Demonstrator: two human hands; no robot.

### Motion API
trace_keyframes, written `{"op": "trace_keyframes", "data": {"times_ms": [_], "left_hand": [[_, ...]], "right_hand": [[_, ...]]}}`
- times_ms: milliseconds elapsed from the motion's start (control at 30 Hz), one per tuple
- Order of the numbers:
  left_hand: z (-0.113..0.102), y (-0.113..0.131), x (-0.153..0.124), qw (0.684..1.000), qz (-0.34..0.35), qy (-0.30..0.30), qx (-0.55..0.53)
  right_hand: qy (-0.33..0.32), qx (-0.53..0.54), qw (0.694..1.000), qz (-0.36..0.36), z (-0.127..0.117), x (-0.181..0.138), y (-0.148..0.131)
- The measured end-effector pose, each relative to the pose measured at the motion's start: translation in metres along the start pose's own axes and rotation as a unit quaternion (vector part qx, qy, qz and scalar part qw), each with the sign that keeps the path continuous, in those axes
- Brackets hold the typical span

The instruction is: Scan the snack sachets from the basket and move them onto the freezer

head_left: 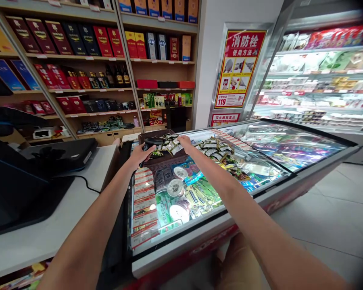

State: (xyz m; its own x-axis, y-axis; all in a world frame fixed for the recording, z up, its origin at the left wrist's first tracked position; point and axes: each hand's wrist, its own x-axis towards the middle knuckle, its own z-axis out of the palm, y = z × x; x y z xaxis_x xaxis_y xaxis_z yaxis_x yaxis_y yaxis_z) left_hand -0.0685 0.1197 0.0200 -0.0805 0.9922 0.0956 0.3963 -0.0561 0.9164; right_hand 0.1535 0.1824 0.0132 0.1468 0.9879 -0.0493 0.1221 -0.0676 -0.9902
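My left hand (pixel 142 154) is wrapped round the handle of a black barcode scanner (pixel 153 141), its dark head pointing to the right. Close by, my right hand (pixel 185 143) pinches a small silvery packet (pixel 176 150); whether it holds more than one is hard to make out. Several similar packets lie behind it in a brown tray (pixel 144 137) at the far left end of the chest freezer (pixel 181 237). To the right of my right hand, a pile of small packets (pixel 213 149) rests on the freezer's glass top.
Ice cream packs and round tubs (pixel 175 187) show through the freezer glass. On the left, a white counter (pixel 109 157) carries a black checkout machine (pixel 18 177) and a cable (pixel 86 181). Shelves of boxed bottles (pixel 75 38) stand behind, a lit chilled display (pixel 320 80) at right.
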Motion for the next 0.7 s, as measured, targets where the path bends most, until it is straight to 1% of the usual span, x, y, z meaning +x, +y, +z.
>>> {"op": "trace_keyframes", "data": {"times_ms": [133, 200, 300, 400, 567, 633, 700], "left_hand": [[0.026, 0.015, -0.008, 0.999, 0.019, -0.031, 0.004], [0.038, 0.020, -0.010, 0.998, 0.032, -0.048, 0.006], [0.053, 0.024, -0.010, 0.996, 0.050, -0.071, 0.011], [0.064, 0.027, -0.008, 0.995, 0.060, -0.083, 0.018], [0.075, 0.030, -0.008, 0.993, 0.064, -0.095, 0.027], [0.077, 0.031, -0.008, 0.993, 0.063, -0.099, 0.028], [0.078, 0.031, -0.008, 0.992, 0.058, -0.104, 0.031]], "right_hand": [[0.017, 0.003, 0.999, -0.038, -0.036, 0.004, 0.009], [0.024, 0.003, 0.998, -0.059, -0.049, 0.008, 0.014], [0.037, 0.007, 0.997, -0.069, -0.065, 0.015, 0.021], [0.044, 0.010, 0.996, -0.074, -0.075, 0.022, 0.029], [0.040, 0.008, 0.996, -0.077, -0.082, 0.033, 0.040], [0.056, -0.042, 0.994, -0.085, -0.086, 0.035, 0.043], [0.084, -0.120, 0.985, -0.094, -0.093, 0.035, 0.046]]}}
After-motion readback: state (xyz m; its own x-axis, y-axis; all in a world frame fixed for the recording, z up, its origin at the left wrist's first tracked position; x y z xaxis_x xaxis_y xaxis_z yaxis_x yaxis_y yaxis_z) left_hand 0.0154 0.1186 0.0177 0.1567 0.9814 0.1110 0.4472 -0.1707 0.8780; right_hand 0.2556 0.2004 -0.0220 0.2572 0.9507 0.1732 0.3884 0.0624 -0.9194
